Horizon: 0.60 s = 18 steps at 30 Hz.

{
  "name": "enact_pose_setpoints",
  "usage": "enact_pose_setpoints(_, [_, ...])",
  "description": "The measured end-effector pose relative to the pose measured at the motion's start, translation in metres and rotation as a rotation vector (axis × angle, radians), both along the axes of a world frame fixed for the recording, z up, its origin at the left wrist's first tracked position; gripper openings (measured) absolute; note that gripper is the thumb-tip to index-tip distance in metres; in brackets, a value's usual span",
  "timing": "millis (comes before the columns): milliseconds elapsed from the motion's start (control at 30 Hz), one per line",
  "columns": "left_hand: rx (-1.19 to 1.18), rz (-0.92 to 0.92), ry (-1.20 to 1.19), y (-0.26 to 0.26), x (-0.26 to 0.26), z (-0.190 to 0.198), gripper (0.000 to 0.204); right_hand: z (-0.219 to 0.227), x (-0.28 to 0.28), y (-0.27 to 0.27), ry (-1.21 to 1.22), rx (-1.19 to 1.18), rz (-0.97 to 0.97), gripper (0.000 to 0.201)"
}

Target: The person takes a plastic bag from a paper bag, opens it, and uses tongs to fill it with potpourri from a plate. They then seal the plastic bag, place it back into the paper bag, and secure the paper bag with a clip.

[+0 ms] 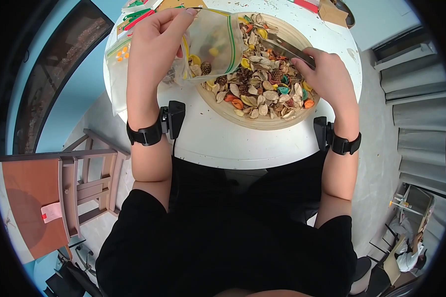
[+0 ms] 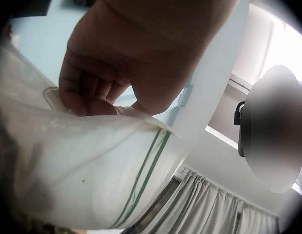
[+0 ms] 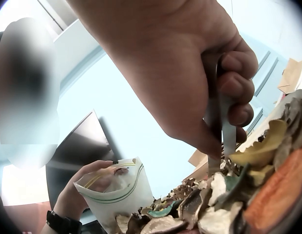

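Observation:
My left hand (image 1: 153, 44) pinches the upper edge of a clear zip bag (image 1: 218, 37) with a green seal line. Its mouth gapes toward the dried potpourri (image 1: 262, 94), and a pine cone and yellow pieces show in or through the bag. The potpourri, petals and cones in tan, orange, yellow and teal, is heaped on a round wooden tray (image 1: 223, 110). Metal tongs (image 1: 288, 51) are gripped in my right hand (image 1: 330, 76), low over the tray's right side. In the right wrist view, the tips of the tongs (image 3: 229, 129) reach down among the pieces.
Another zip bag (image 1: 118, 69) with orange dots lies left of my left forearm on the round white table (image 1: 218, 148). Red and green items (image 1: 136, 15) sit at the back left, a brown paper box (image 1: 333, 14) at the back right. A wooden chair (image 1: 96, 180) stands left.

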<state>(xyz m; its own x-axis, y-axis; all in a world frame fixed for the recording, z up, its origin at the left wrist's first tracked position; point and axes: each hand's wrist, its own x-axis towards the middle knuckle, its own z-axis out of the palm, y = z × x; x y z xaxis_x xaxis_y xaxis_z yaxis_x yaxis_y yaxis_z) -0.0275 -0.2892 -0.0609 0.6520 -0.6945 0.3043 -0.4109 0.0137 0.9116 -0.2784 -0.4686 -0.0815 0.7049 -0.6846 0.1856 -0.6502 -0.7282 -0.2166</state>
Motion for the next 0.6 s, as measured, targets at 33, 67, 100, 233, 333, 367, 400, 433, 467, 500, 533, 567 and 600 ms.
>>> enact_pose_setpoints(33, [-0.001,-0.002,0.002,0.0,0.0,0.0,0.034,0.0,0.0,0.0,0.003,0.002,0.006,0.033])
enact_pose_setpoints(67, [-0.001,-0.004,0.004,0.0,0.0,0.0,0.034,-0.001,0.001,-0.001,0.006,0.004,0.012,0.032])
enact_pose_setpoints(100, [-0.003,-0.004,0.003,0.0,0.0,0.0,0.034,-0.001,0.001,-0.001,0.008,0.007,0.017,0.032])
enact_pose_setpoints(233, [-0.01,-0.004,0.001,0.001,0.003,-0.002,0.034,0.006,-0.003,-0.002,-0.086,0.027,0.041,0.032])
enact_pose_setpoints(333, [-0.004,0.004,-0.005,0.001,0.004,-0.001,0.034,0.027,-0.008,0.006,-0.237,0.096,0.059,0.032])
enact_pose_setpoints(367, [-0.002,0.007,-0.009,0.002,0.003,-0.001,0.034,0.032,-0.011,0.008,-0.3,0.121,0.069,0.032])
enact_pose_setpoints(400, [0.006,0.005,0.006,0.002,0.003,-0.001,0.032,0.038,-0.013,0.012,-0.362,0.147,0.079,0.031])
enact_pose_setpoints(433, [0.014,0.003,0.022,0.002,0.003,-0.002,0.03,0.044,-0.015,0.02,-0.41,0.224,0.084,0.03])
enact_pose_setpoints(467, [0.021,0.0,0.036,0.001,0.002,-0.003,0.028,0.047,-0.015,0.026,-0.42,0.229,0.122,0.031])
enact_pose_setpoints(500, [0.022,-0.001,0.035,0.001,0.002,-0.003,0.028,0.05,-0.015,0.032,-0.431,0.233,0.16,0.031])
enact_pose_setpoints(533, [0.024,-0.003,0.033,0.001,0.002,-0.003,0.028,0.05,-0.015,0.038,-0.442,0.239,0.196,0.031])
enact_pose_setpoints(567, [0.027,-0.006,0.03,0.0,0.002,-0.003,0.028,0.049,-0.013,0.044,-0.445,0.216,0.209,0.031])
enact_pose_setpoints(600, [0.03,-0.008,0.03,0.0,0.001,-0.003,0.028,0.048,-0.009,0.048,-0.448,0.224,0.218,0.031])
